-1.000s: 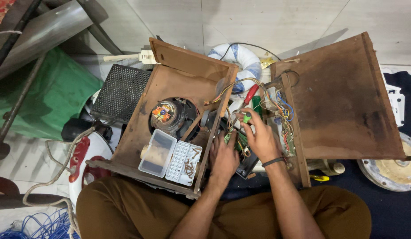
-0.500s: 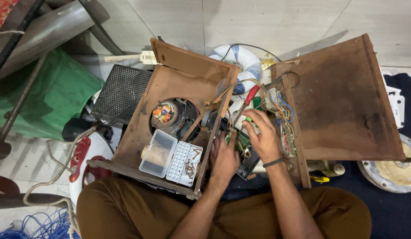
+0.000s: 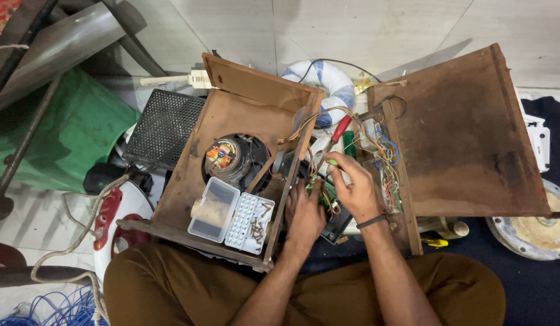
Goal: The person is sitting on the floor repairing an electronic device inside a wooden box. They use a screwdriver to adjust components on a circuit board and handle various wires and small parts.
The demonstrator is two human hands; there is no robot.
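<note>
My right hand (image 3: 354, 189) grips a small tool with a green tip (image 3: 333, 163), held over a green circuit board (image 3: 327, 194) with coloured wires. My left hand (image 3: 305, 212) rests on the board's lower left edge, fingers curled around it. The board lies between an open brown wooden cabinet (image 3: 231, 115) holding a round speaker (image 3: 231, 158) and a flat brown wooden panel (image 3: 461, 133). A red-handled screwdriver (image 3: 340, 128) lies just above my hands.
A clear plastic parts box (image 3: 230, 214) with screws sits in the cabinet. A black mesh grille (image 3: 165, 127), green cloth (image 3: 74, 133), a white and blue padded ring (image 3: 328, 81), blue wires (image 3: 56, 305) and a round metal disc (image 3: 533, 226) surround the work.
My right hand has shifted slightly down and right over the board. The left hand stays on the board's edge.
</note>
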